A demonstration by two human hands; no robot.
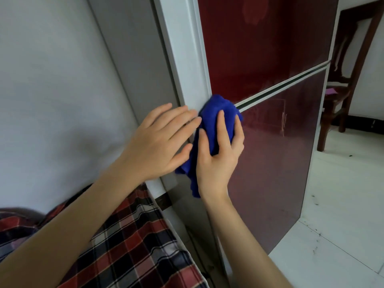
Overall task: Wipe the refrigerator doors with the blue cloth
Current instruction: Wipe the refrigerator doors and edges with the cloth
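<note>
Two hands are sharing work. The right hand [218,161] is clutching the blue cloth [214,115] against the lower door [280,163]; the left hand [158,142] is lying flat, empty, probably bracing.

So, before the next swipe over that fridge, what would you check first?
1. Grip on the blue cloth: the right hand has its fingers curled round it, ok.
2. Cloth contact: pressed at the left end of the seam between the doors, ok.
3. Left hand: flat on the fridge side, ok.
4. Lower door clean: pale scribbles show, not ok.
5. Upper door clean: a faint patch, smear or reflection, cannot tell.
6. Cloth dampness: cannot tell.
</note>
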